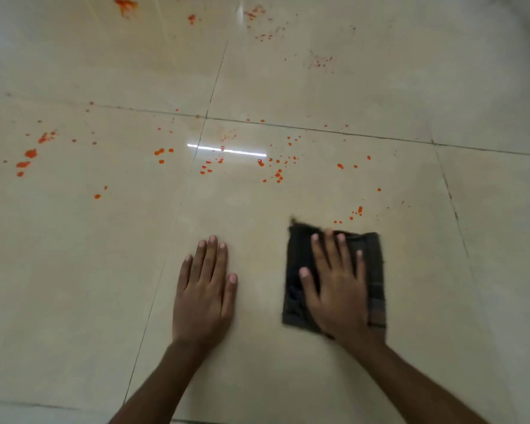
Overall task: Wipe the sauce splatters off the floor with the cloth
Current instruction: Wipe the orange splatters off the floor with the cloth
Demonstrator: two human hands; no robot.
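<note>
Both my palms press the tiled floor [74, 270] — left hand [203, 296] bare, fingers together; right hand [338, 290] splayed flat atop the dark folded cloth [375, 270], orange sauce splatters [276, 172] scattered just beyond.

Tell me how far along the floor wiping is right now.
Barely started. Done: the tile around the hands is free of red spots, though whether it was wiped cannot be told. In hand: the right hand presses flat on the dark folded cloth; the left hand rests bare on the floor. Left: nearly all the sauce splatters, from the drops just beyond the cloth to the far blotches.
</note>
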